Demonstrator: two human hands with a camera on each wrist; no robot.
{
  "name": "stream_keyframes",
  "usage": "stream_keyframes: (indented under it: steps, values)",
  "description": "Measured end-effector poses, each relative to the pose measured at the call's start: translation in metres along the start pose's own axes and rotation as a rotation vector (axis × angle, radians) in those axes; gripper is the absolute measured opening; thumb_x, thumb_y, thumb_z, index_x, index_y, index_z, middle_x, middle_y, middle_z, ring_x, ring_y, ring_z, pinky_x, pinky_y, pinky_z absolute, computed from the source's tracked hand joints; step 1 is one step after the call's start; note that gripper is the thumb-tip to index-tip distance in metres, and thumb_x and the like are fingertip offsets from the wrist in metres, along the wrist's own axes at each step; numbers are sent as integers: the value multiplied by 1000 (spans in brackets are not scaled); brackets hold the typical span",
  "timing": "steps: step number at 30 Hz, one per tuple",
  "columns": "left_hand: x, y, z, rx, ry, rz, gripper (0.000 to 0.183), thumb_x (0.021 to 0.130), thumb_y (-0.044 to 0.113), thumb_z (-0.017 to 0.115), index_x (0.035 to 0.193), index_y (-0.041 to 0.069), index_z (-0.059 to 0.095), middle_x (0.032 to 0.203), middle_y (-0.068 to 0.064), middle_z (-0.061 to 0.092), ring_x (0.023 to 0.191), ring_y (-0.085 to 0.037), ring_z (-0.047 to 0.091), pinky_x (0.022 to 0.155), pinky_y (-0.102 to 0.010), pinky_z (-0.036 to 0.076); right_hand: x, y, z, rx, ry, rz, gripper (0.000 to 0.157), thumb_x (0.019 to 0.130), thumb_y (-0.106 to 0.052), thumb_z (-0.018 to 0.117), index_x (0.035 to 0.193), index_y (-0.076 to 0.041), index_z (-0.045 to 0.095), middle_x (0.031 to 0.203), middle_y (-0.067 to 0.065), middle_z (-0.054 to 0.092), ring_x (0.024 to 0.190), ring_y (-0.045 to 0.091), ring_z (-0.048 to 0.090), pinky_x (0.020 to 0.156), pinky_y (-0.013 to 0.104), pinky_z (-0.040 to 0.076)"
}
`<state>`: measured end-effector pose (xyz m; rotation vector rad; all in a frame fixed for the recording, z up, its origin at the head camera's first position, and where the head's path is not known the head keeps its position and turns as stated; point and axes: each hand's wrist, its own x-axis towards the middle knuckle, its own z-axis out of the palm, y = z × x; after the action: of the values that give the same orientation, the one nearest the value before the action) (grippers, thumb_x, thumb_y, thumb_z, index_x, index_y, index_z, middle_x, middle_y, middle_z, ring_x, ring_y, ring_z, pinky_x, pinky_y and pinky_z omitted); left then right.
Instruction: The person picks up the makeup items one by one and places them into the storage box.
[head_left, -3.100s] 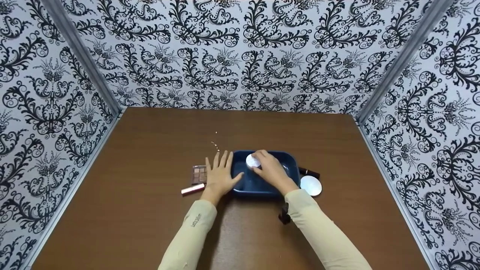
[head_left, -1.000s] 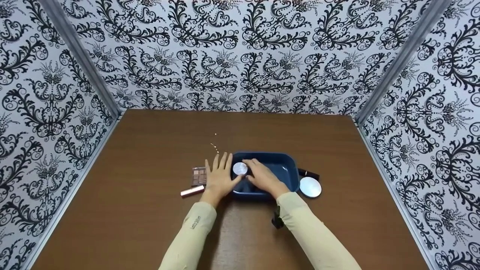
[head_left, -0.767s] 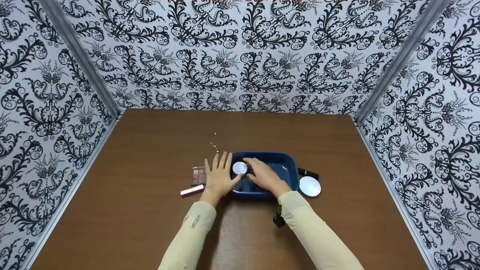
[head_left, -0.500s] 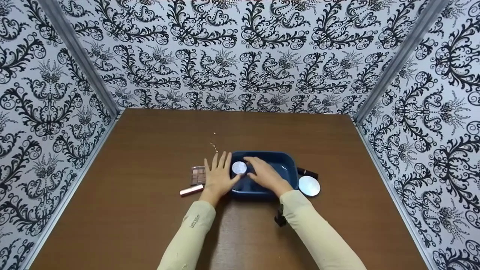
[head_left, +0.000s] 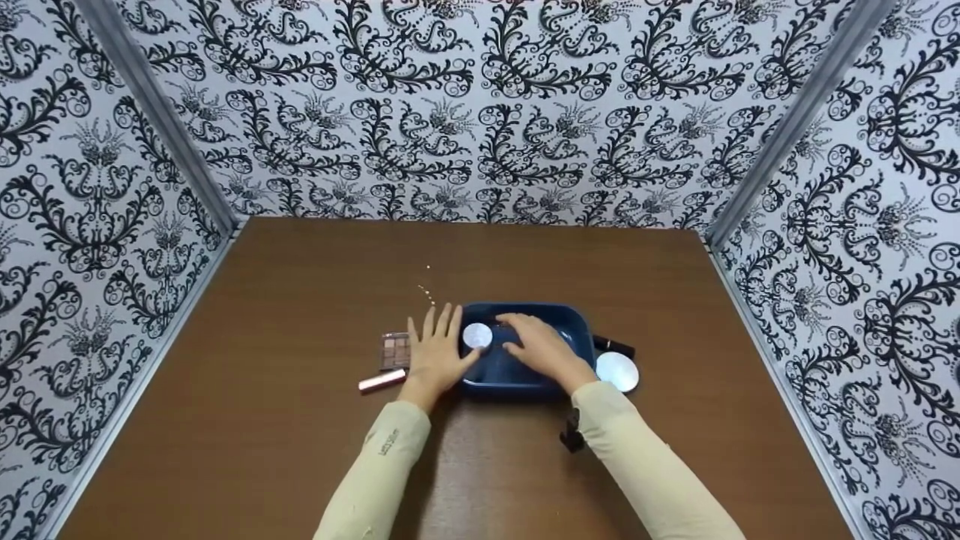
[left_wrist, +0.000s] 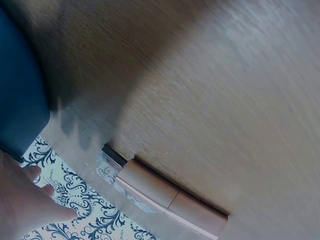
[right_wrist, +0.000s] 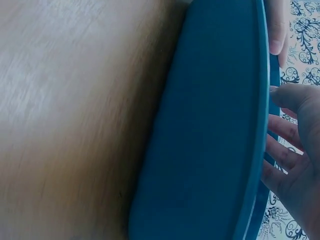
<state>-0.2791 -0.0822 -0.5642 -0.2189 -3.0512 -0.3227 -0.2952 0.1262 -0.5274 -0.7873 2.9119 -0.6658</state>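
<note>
A dark blue rectangular tub (head_left: 517, 388) stands on the wooden table. Inside its left end lies a small white round item (head_left: 477, 336), disc-like from above. My left hand (head_left: 436, 356) is spread flat at the tub's left rim, thumb reaching over toward the disc. Over the tub's middle hovers my right hand (head_left: 541, 346), fingers apart and slightly bent, holding nothing, with a gap between its fingertips and the disc. The right wrist view shows those fingers (right_wrist: 282, 150) beyond the tub's rim. Partly covered by my left hand is an eyeshadow palette (head_left: 394, 351).
Left of the tub lies a rose-gold lipstick-like tube (head_left: 382, 380), close up in the left wrist view. Against the tub's right side lie a black tube (head_left: 615, 346) and a larger white round disc (head_left: 618, 372). Patterned walls (head_left: 480, 112) enclose the table (head_left: 300, 435).
My right hand carried the small white disc leftward in the tub, let it go and drew back to the right. The left hand stayed at the rim.
</note>
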Motion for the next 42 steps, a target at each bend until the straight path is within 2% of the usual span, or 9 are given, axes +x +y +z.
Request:
stream_keyframes:
  steps: [6, 15, 24, 34, 42]
  values:
    - [0, 0, 0, 5, -1, -1, 90, 90, 70, 46, 160, 18, 24, 165, -8, 27, 153, -35, 22, 120, -66, 11, -3, 4, -6, -27, -18, 41, 49, 97, -23, 64, 145, -16, 52, 146, 8, 56, 138, 30, 50, 115, 50, 39]
    - [1, 0, 1, 18, -4, -10, 91, 89, 72, 45, 160, 19, 22, 166, -6, 26, 154, -33, 21, 121, -65, 11, -8, 12, -14, -47, 28, 32, 47, 96, -22, 66, 141, -13, 56, 141, 11, 60, 133, 31, 55, 111, 49, 43]
    - [0, 0, 1, 15, 16, -1, 92, 89, 73, 45, 160, 18, 24, 165, -7, 28, 153, -34, 24, 120, -66, 13, -15, 23, -27, -18, 30, 65, 45, 98, -28, 63, 140, -12, 57, 141, 10, 59, 133, 30, 54, 110, 49, 44]
    - [1, -1, 3, -6, 24, 4, 92, 88, 72, 47, 160, 18, 24, 164, -8, 29, 152, -35, 24, 120, -66, 12, -25, 34, -43, 43, 59, 114, 43, 98, -25, 62, 140, -14, 57, 142, 10, 57, 129, 31, 57, 108, 50, 46]
    - [-1, -1, 1, -53, 42, 6, 90, 89, 67, 51, 159, 17, 27, 164, -8, 30, 152, -36, 23, 120, -67, 9, -32, 46, -57, 64, 89, 103, 43, 98, -24, 62, 138, -10, 58, 140, 12, 59, 130, 33, 56, 107, 52, 46]
